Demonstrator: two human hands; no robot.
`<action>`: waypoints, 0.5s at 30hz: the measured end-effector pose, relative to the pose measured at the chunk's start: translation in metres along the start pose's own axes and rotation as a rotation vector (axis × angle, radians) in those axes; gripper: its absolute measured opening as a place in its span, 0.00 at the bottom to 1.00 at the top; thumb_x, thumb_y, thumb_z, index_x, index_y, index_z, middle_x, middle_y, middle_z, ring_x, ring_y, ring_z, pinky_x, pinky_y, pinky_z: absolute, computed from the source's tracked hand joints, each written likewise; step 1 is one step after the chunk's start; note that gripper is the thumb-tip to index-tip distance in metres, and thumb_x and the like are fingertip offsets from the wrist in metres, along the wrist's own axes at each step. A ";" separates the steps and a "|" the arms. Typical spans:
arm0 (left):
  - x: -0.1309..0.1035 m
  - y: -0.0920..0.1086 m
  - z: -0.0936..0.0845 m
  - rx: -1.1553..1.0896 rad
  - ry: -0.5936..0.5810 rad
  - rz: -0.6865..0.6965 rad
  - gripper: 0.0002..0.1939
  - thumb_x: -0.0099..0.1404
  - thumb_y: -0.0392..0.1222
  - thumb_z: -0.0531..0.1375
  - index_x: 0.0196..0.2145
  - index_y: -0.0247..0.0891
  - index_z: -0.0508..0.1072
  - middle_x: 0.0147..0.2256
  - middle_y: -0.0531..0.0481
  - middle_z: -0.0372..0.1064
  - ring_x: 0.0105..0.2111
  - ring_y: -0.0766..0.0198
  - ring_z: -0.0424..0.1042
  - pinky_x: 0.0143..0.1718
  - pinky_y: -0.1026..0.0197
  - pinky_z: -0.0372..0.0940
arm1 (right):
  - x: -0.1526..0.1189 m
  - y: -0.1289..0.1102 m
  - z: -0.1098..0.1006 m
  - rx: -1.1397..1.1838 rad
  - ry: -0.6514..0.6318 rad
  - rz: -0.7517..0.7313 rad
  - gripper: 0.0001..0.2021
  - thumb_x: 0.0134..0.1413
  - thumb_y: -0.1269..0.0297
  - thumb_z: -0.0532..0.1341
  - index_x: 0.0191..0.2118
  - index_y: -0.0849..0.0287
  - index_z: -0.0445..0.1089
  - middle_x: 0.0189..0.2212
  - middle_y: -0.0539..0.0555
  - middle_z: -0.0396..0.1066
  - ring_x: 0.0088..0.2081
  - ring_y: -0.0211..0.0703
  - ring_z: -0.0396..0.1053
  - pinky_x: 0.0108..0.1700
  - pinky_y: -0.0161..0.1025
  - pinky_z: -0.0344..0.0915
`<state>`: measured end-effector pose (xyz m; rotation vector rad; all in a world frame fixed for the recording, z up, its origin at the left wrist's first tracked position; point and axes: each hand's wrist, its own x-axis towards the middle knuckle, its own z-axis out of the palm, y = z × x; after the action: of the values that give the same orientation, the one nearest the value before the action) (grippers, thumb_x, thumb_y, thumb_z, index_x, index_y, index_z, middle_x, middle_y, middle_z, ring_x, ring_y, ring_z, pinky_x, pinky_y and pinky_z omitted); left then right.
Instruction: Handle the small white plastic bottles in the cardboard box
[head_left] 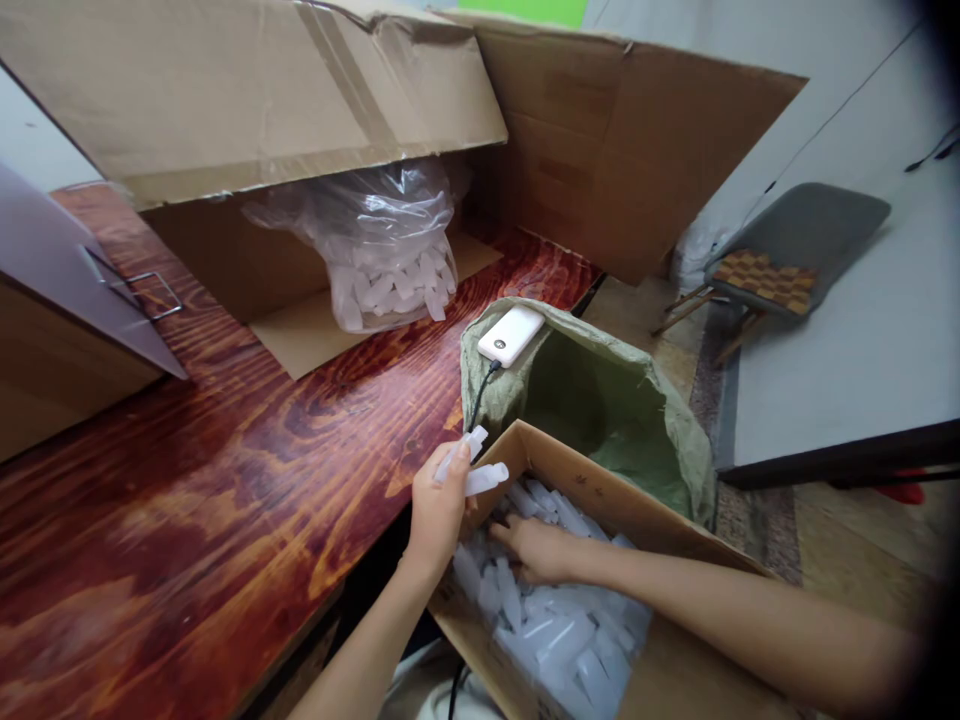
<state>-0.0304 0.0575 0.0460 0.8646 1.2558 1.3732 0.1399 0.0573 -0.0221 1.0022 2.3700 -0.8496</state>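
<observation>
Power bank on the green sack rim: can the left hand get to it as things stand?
Probably yes, but not freely: the left hand already grips small plastic bottles. The power bank lies uncovered just beyond it on the green sack, nothing between.

A dark red-brown wooden table [225,470] with strong grain and a glossy finish fills the left half of the view; a large open cardboard carton [615,140] lies on its side at the far end, and a grey panel with a wire handle [67,270] stands at the left edge. To the right, a grey-cushioned chair [795,250] with a checkered seat pad stands on a patterned rug [757,520]. Light is soft and even, and a pale flat surface [862,330] runs along the right side.
</observation>
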 end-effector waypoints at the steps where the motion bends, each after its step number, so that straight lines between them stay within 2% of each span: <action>1: 0.000 0.000 0.000 -0.017 0.003 -0.007 0.19 0.64 0.57 0.57 0.36 0.37 0.74 0.14 0.57 0.59 0.13 0.70 0.56 0.15 0.67 0.51 | -0.001 0.001 -0.003 0.032 -0.002 0.014 0.18 0.60 0.57 0.60 0.52 0.61 0.64 0.44 0.56 0.67 0.39 0.43 0.69 0.40 0.44 0.69; 7: -0.003 0.003 0.004 -0.126 0.010 -0.039 0.19 0.63 0.59 0.57 0.31 0.38 0.71 0.15 0.59 0.57 0.14 0.71 0.56 0.15 0.68 0.52 | -0.008 0.008 -0.025 0.313 0.026 0.115 0.14 0.61 0.59 0.59 0.48 0.62 0.67 0.43 0.55 0.69 0.41 0.44 0.69 0.43 0.46 0.69; 10: -0.003 0.005 0.007 -0.178 0.011 -0.063 0.20 0.63 0.59 0.57 0.32 0.37 0.70 0.17 0.58 0.59 0.13 0.72 0.56 0.14 0.68 0.51 | -0.013 0.005 -0.033 0.545 -0.029 0.159 0.14 0.62 0.58 0.58 0.47 0.63 0.66 0.36 0.53 0.69 0.31 0.37 0.69 0.33 0.38 0.69; 12: -0.003 0.006 0.010 -0.207 0.010 -0.078 0.21 0.63 0.59 0.57 0.34 0.36 0.71 0.17 0.57 0.60 0.13 0.72 0.55 0.13 0.69 0.51 | -0.019 0.000 -0.037 0.727 -0.120 0.159 0.12 0.63 0.59 0.57 0.46 0.63 0.65 0.29 0.49 0.69 0.22 0.32 0.64 0.24 0.32 0.63; 15: -0.002 0.005 0.011 -0.237 0.015 -0.096 0.22 0.63 0.59 0.57 0.36 0.35 0.72 0.17 0.57 0.60 0.13 0.72 0.55 0.13 0.69 0.50 | -0.028 -0.008 -0.049 0.999 -0.245 0.092 0.10 0.56 0.64 0.58 0.43 0.61 0.65 0.24 0.47 0.70 0.18 0.31 0.60 0.20 0.30 0.57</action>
<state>-0.0203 0.0590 0.0536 0.6238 1.1046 1.4198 0.1453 0.0725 0.0325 1.2169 1.6165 -2.0576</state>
